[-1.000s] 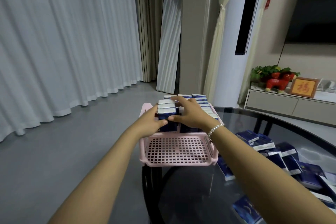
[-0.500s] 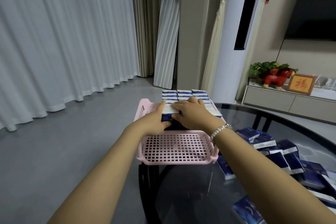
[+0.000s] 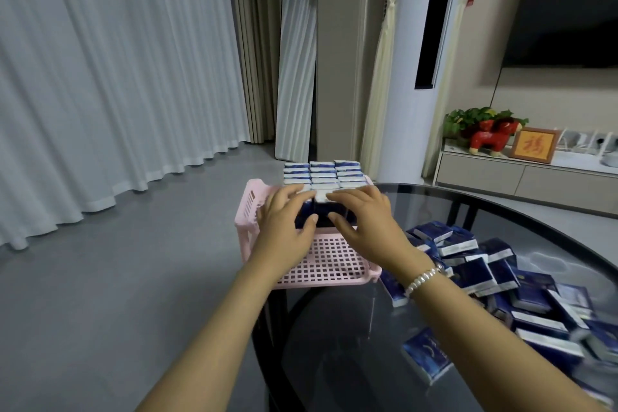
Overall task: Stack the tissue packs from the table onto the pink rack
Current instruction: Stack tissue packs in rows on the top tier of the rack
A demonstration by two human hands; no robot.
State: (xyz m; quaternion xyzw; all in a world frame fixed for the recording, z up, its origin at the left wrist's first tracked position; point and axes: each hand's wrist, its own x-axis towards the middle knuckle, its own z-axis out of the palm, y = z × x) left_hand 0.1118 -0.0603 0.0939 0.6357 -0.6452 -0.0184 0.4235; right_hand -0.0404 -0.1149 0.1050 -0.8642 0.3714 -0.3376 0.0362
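Note:
A pink mesh rack (image 3: 329, 264) sits at the left edge of the dark glass table (image 3: 501, 221). Upright rows of blue-and-white tissue packs (image 3: 322, 174) fill its far half. My left hand (image 3: 284, 221) and my right hand (image 3: 363, 216) both lie over the nearest row of packs (image 3: 321, 211), fingers spread across the tops and thumbs against the dark front faces. A heap of loose tissue packs (image 3: 498, 273) lies on the table to the right of the rack.
One stray pack (image 3: 426, 356) lies near the table's front. Grey floor and white curtains (image 3: 100, 77) are to the left. A mirror (image 3: 297, 63) leans on the wall behind. A low cabinet (image 3: 521, 174) with a red figurine and a framed picture stands at the back right.
Both hands have stayed on the nearest row of packs, with the fingers now spread flatter over the tops. The camera view has shifted slightly.

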